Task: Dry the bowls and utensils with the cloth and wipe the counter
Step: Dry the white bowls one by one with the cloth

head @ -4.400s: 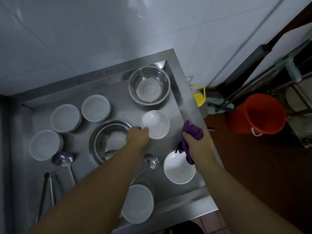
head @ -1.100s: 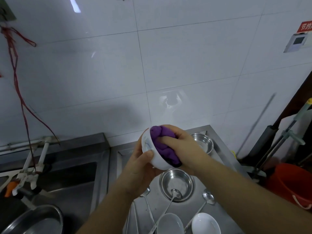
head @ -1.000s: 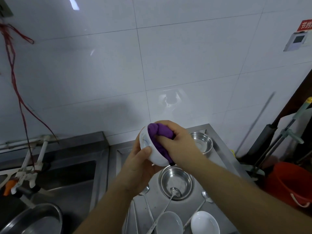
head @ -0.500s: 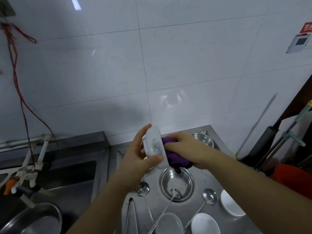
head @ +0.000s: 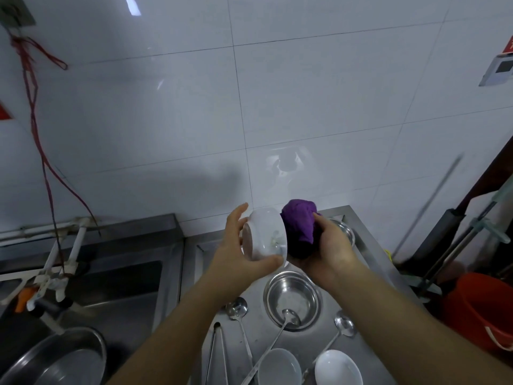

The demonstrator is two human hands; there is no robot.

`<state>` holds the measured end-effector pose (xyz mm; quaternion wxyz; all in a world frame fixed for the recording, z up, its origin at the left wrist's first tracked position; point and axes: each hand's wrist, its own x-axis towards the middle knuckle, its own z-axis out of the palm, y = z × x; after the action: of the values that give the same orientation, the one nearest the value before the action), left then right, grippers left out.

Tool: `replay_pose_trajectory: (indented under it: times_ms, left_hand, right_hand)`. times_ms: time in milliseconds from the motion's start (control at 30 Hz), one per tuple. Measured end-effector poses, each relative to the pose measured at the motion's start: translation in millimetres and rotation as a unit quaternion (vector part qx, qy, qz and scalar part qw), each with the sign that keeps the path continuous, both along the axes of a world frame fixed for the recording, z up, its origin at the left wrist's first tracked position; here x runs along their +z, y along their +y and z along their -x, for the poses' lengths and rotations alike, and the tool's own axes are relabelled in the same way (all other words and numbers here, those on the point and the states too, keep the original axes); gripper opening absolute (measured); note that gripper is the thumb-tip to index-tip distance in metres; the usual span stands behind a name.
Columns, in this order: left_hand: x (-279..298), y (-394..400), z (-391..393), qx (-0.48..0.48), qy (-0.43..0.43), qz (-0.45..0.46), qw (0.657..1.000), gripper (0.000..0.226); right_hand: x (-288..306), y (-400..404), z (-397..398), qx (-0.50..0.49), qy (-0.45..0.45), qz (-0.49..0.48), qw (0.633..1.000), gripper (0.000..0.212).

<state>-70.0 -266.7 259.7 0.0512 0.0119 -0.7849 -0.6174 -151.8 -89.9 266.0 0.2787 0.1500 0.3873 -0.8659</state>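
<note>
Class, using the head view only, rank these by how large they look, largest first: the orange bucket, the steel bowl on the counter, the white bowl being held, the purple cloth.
1. orange bucket, though the frame edge crops it.
2. steel bowl.
3. white bowl and purple cloth look about alike; the cloth is partly hidden in the right hand, so no ranking.

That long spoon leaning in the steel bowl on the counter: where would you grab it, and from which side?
Take the ladle by its handle, probably near the middle, where the handle slants free above the counter. Come from above and the near side. Its scoop sits inside the steel bowl, so the rim props the handle up. Another spoon lies close on the right, so pinch narrowly.
</note>
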Motion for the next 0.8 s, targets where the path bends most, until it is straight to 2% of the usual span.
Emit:
replay_pose_trajectory:
  times_ms: [67, 233, 367, 467, 533, 567, 600, 633, 700, 733, 800]
  left_hand:
    - [-1, -1, 0, 0.004, -0.014, 0.057, 0.998, 0.102]
    - [-4, -3, 3, -0.012, -0.006, 0.204, 0.979, 0.108]
    - [-5, 2, 3, -0.017, 0.004, 0.251, 0.968, 0.111]
    - [-10, 9, 0, -0.014, -0.017, 0.233, 0.972, 0.107]
    - [-11, 13, 0, 0.020, -0.033, 0.125, 0.991, 0.090]
    - [-12, 15, 2, 0.067, -0.051, 0.020, 0.996, 0.074]
    - [-14, 15, 3, 0.123, -0.085, -0.088, 0.985, 0.058]
    - [-19, 13, 4, 0.161, -0.131, -0.185, 0.960, 0.049]
    - [-28, 10, 0, 0.150, -0.224, -0.330, 0.905, 0.051]
    - [-31, 11, -3, 0.133, -0.251, -0.375, 0.883, 0.054]
    - [-33, 13, -9, 0.117, -0.244, -0.441, 0.856, 0.049]
  right_hand:
    - [-6, 6, -1, 0.015, 0.014, -0.009, 1.000, 0.041]
    - [-8, 11, -13, 0.104, 0.046, -0.002, 0.994, 0.055]
    - [-13, 4, -17, 0.092, 0.046, 0.007, 0.995, 0.058]
    - [-17, 3, -18, 0.078, 0.036, 0.022, 0.996, 0.051]
    - [-18, 5, -17, 0.072, 0.037, 0.035, 0.996, 0.044]
    - [-19, 7, -16, 0.064, 0.040, 0.039, 0.996, 0.043]
    - [-21, 8, -15, 0.049, 0.041, 0.042, 0.997, 0.044]
    - [-23, 9, -15, 0.037, 0.040, 0.049, 0.997, 0.045]
    - [-25, 12, -13, 0.026, 0.040, 0.070, 0.996, 0.040]
    - [-27, 14, -12, 0.027, 0.041, 0.075, 0.996, 0.039]
    - [-30, 13, -12, 0.035, 0.040, 0.068, 0.996, 0.045]
